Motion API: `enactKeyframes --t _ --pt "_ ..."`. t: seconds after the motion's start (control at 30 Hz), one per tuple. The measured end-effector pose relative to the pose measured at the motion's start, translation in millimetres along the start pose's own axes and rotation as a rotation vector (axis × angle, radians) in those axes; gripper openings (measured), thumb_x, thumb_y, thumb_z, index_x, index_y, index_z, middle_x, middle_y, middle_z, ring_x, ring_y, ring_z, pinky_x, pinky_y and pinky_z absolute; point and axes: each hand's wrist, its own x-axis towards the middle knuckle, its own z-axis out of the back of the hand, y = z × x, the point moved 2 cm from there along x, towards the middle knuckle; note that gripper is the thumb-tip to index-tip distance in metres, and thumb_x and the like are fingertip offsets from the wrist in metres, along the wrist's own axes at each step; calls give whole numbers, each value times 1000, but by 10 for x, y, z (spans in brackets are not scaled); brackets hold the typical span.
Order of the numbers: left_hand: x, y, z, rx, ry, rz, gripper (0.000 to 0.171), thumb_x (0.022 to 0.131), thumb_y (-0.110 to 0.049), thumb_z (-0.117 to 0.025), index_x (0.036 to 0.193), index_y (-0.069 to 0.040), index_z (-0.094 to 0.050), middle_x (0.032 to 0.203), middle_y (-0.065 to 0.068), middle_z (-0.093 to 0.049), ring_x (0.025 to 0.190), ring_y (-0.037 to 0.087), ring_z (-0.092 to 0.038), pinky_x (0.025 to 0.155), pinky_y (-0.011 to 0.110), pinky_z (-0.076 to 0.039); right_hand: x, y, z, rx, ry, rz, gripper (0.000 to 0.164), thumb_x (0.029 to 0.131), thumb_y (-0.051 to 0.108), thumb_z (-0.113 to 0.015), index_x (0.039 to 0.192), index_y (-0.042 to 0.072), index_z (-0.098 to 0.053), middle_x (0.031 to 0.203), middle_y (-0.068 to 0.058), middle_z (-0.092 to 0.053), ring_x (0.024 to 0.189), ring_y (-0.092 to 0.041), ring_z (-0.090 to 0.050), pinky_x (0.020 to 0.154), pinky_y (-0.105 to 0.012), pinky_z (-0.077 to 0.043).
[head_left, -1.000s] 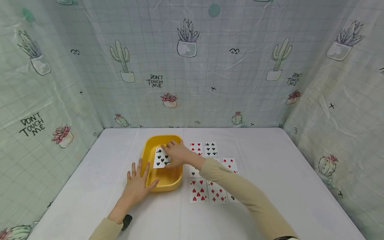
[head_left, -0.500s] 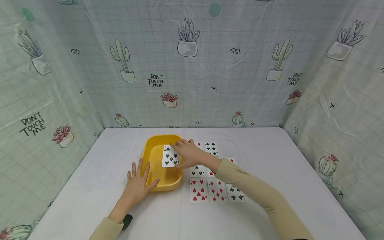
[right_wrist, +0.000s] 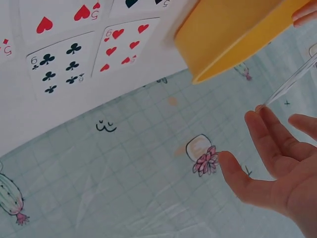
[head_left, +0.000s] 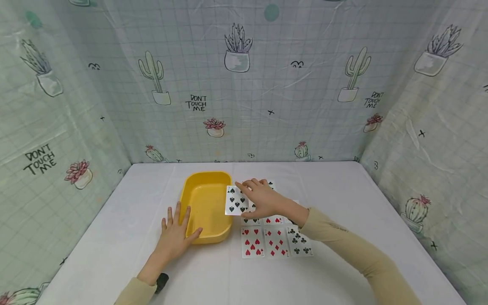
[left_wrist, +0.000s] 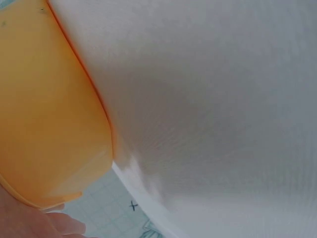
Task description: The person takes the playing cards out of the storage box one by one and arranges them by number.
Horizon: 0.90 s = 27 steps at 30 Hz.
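Observation:
A seven of spades playing card [head_left: 234,201] is pinched by its edge in my right hand [head_left: 263,199], between thumb and fingers. It hangs face up over the right rim of the yellow tray [head_left: 202,207], overlapping the laid-out cards in the head view. The right wrist view catches this card [right_wrist: 292,82] nearly edge-on at the fingertips. My left hand [head_left: 172,237] rests with spread, straight fingers on the tray's left rim. In the left wrist view, part of that hand [left_wrist: 29,223] shows below the tray's outer wall [left_wrist: 54,109].
Right of the tray lie rows of face-up cards, partly covered by my right hand. The front row has a seven of hearts [head_left: 252,242], seven of diamonds [head_left: 276,242] and seven of clubs [head_left: 300,243]. Farther back are a six of hearts [right_wrist: 121,47] and six of clubs [right_wrist: 59,67].
My right hand has carried the seven of spades rightward, from inside the tray to its right rim. The left hand has stayed in place on the tray.

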Motion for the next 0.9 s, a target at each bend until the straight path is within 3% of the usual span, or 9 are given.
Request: enactKeyframes --t 0.27,0.9 --pt "1 -1 5 -3 14 3 81 83 -57 -44 141 -4 -23 148 25 -4 131 53 -4 98 69 -13 -271 -138 46 -5 -69 1 86 74 52 -60 141 11 -25 128 -7 -44 116 -21 -41 93 -50 -35" --pt "-16 -20 27 -4 7 -2 81 83 -56 -45 141 -4 -23 148 25 -5 130 54 -5 98 69 -13 -969 -467 -90 -1 -100 -105 86 70 47 -67 139 10 -30 126 -7 -45 115 -22 -42 89 -49 -36"
